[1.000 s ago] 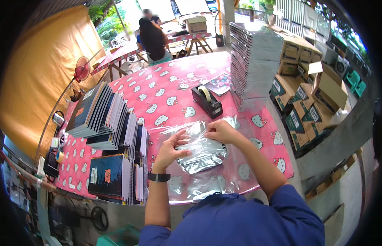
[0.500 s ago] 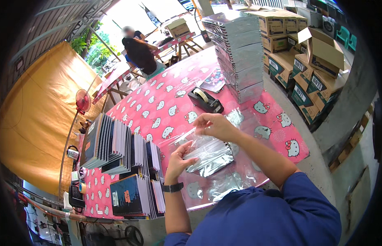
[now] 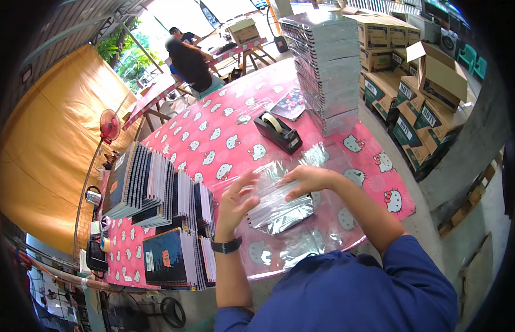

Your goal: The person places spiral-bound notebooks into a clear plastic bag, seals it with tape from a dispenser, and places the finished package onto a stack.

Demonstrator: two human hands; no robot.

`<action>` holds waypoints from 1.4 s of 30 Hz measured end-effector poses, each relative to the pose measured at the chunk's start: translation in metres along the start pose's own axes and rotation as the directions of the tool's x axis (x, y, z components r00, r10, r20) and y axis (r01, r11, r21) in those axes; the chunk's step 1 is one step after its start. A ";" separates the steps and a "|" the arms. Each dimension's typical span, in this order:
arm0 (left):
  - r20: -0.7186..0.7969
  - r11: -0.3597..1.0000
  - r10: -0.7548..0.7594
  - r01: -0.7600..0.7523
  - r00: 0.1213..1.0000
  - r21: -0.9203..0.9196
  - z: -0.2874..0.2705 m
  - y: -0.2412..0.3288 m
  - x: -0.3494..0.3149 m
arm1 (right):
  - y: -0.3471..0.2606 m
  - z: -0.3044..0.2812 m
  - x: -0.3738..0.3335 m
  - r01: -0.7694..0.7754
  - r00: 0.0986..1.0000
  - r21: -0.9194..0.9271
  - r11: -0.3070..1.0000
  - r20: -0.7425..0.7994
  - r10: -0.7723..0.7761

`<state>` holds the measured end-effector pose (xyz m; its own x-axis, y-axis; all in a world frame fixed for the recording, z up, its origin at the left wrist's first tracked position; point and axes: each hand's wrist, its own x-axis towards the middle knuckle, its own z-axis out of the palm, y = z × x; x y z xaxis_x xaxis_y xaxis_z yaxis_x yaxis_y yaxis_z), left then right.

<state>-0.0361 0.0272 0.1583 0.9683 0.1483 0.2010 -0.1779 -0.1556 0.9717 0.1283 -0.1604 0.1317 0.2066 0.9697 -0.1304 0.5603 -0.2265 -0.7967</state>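
A stack of notebooks wrapped in clear plastic (image 3: 285, 214) lies on the pink table in front of me, glare hiding part of it. My right hand (image 3: 311, 180) is over its far side, thumb and fingers apart, the fingertips at the crinkled film. At its left edge is my left hand (image 3: 238, 199), with fingers spread and slightly curled and nothing plainly gripped. Clear plastic sheets (image 3: 324, 235) spread under and around the bundle. Just beyond stands a black tape dispenser (image 3: 278, 133) with a roll of tape.
Spiral notebooks (image 3: 169, 260) are piled at the left. A tall stack of wrapped notebooks (image 3: 326, 77) rises at the far right, next to a floral-covered booklet (image 3: 290, 104). Cardboard boxes (image 3: 426, 119) stand beyond the right edge. A red fan (image 3: 110, 126) and two people (image 3: 191, 66) are farther back.
My right hand has come down and to the right, from above the bundle's far edge onto its film. My left hand has shifted slightly left and up, its fingers spreading away from the bundle.
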 end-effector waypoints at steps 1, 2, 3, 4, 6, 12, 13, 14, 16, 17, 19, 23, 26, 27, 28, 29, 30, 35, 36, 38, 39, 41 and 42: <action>0.035 0.992 0.095 -0.092 0.995 -0.083 -0.003 0.003 0.000 | 0.000 0.003 0.000 -0.004 1.000 0.001 1.000 0.000 0.004; 0.162 0.994 0.007 0.011 0.987 -0.109 -0.016 -0.014 -0.007 | 0.000 0.009 -0.001 0.062 0.998 0.019 0.998 -0.011 -0.061; 0.164 0.995 0.004 0.013 0.986 -0.104 -0.015 -0.012 -0.015 | -0.004 0.013 -0.001 0.136 0.991 0.040 0.990 -0.026 -0.135; 0.208 0.986 0.033 -0.066 0.978 0.156 -0.013 -0.009 -0.022 | -0.007 0.012 -0.005 0.145 0.989 -0.048 0.988 -0.012 -0.146; 0.238 0.776 0.100 -0.225 0.966 0.589 -0.001 0.005 -0.033 | -0.017 0.016 -0.015 0.268 0.957 -0.185 0.945 -0.058 -0.283; 0.079 0.614 0.371 -0.308 0.925 0.726 0.028 -0.022 -0.051 | -0.015 0.059 -0.029 0.281 0.742 -0.565 0.776 -0.384 -0.549; 0.043 0.597 0.406 -0.300 0.913 0.744 0.030 -0.024 -0.053 | -0.020 0.061 -0.029 0.298 0.747 -0.564 0.770 -0.363 -0.556; -0.008 0.613 0.445 -0.299 0.895 0.731 0.032 -0.023 -0.055 | -0.024 0.063 -0.029 0.305 0.747 -0.532 0.790 -0.380 -0.545; -0.025 0.613 0.387 -0.237 0.922 0.754 0.034 -0.017 -0.055 | -0.029 0.062 -0.028 0.303 0.757 -0.497 0.813 -0.392 -0.522; -0.029 0.602 0.330 -0.187 0.944 0.776 0.035 -0.016 -0.053 | -0.032 0.058 -0.025 0.260 0.791 -0.482 0.837 -0.391 -0.470; -0.050 0.596 0.351 -0.182 0.935 0.782 0.035 -0.014 -0.047 | -0.038 0.050 -0.018 0.223 0.828 -0.464 0.858 -0.374 -0.417; -0.341 0.605 -0.071 0.312 0.937 0.732 0.032 0.002 -0.030 | -0.043 0.035 -0.002 0.235 0.900 -0.362 0.902 -0.271 -0.343; -0.119 0.726 0.029 0.061 0.993 0.685 0.003 -0.015 -0.022 | -0.043 0.018 0.020 0.013 0.985 -0.378 0.926 -0.156 -0.078; -0.124 0.727 0.029 0.064 0.992 0.684 0.001 -0.019 -0.018 | -0.030 0.012 0.034 0.052 0.980 -0.322 0.945 -0.167 -0.111; -0.181 0.809 -0.095 0.182 0.979 0.558 0.000 -0.025 -0.016 | -0.021 0.006 0.044 0.086 0.974 -0.262 0.961 -0.183 -0.137; -0.218 0.859 -0.225 0.299 0.950 0.415 -0.001 -0.029 -0.014 | -0.013 0.001 0.053 0.084 0.974 -0.262 0.961 -0.182 -0.135; -0.230 0.850 -0.274 0.346 0.934 0.396 0.003 -0.025 -0.013 | -0.008 -0.003 0.062 0.019 1.000 -0.004 1.000 -0.021 -0.020; -0.264 0.431 0.455 0.049 0.850 0.901 0.065 -0.020 -0.032 | 0.025 0.004 0.078 -0.209 0.973 0.532 0.821 0.199 0.118; -0.193 0.462 0.364 0.003 0.911 0.887 0.088 -0.010 -0.042 | 0.023 0.004 0.080 -0.233 0.961 0.535 0.812 0.256 0.107; -0.134 0.417 0.111 0.076 0.985 0.906 0.109 -0.012 -0.049 | 0.023 0.012 0.081 -0.212 0.964 0.554 0.805 0.252 0.080; -0.110 0.364 0.045 0.086 0.993 0.927 0.109 -0.014 -0.048 | 0.021 0.011 0.083 -0.169 0.973 0.573 0.802 0.227 0.043; -0.128 0.377 0.022 0.110 0.992 0.920 0.105 -0.013 -0.049 | 0.040 0.001 0.091 -0.030 0.997 0.397 0.917 -0.055 0.056; -0.120 0.385 0.020 0.103 0.993 0.917 0.104 -0.011 -0.045 | 0.069 -0.010 0.098 0.081 0.968 0.377 0.923 -0.250 0.017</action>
<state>-0.0594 -0.0798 0.1260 0.9365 0.2612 0.2338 0.1920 -0.9402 0.2813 0.1951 -0.0820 0.0703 0.4105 0.9118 0.0080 0.2315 -0.0957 -0.9681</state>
